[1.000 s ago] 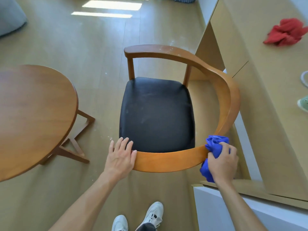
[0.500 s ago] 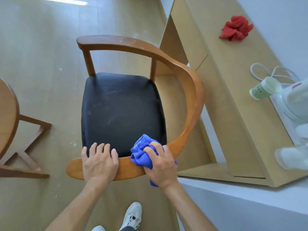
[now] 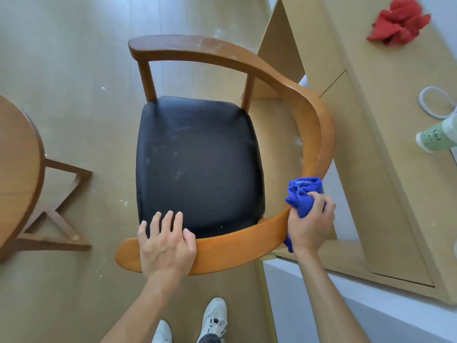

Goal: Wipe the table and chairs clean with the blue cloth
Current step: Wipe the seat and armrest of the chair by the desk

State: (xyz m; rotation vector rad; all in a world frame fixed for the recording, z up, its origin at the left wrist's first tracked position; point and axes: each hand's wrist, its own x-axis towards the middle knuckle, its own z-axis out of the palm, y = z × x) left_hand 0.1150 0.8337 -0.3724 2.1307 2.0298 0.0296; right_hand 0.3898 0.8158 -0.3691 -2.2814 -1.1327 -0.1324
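Right hand (image 3: 310, 222) slid blue cloth (image 3: 303, 196) rightward | bunched in grip, on chair rail (image 3: 247, 246)

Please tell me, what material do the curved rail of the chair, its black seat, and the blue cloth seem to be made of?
The curved rail looks like solid wood with a smooth orange-brown varnish; faint grain and a soft sheen show. The black seat seems padded leather or imitation leather; it is smooth, slightly glossy, with pale scuffs. The blue cloth, gripped by the right hand, looks like soft microfibre or terry, judging by its fuzzy folds.

A home dining corner — wooden armchair (image 3: 309, 115), round table (image 3: 17, 169).
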